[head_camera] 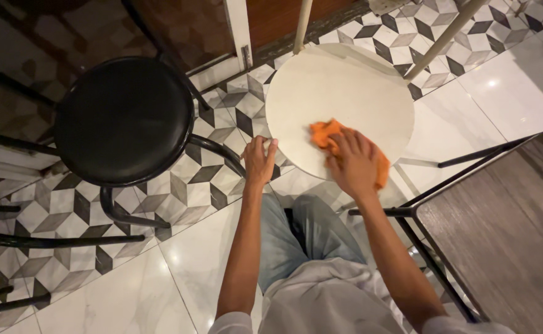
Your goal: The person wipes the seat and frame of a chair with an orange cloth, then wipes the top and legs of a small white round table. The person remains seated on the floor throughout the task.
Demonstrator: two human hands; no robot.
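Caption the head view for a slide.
Right hand presses an orange cloth on a round white stool seat; left hand grips its edge.

Round white stool seat [339, 93]: smooth, matt, faintly streaked. Orange cloth [326, 135]: soft, crumpled fabric, under the right hand [353, 164]. Black stool [123, 117]: padded seat with dull sheen, on glossy black metal tubing. Floor [179, 185]: polished tile, reflective, part marbled white, part grey-and-black cube pattern. Worktop [506, 241] at right: brown wood grain, matt, dark metal frame.
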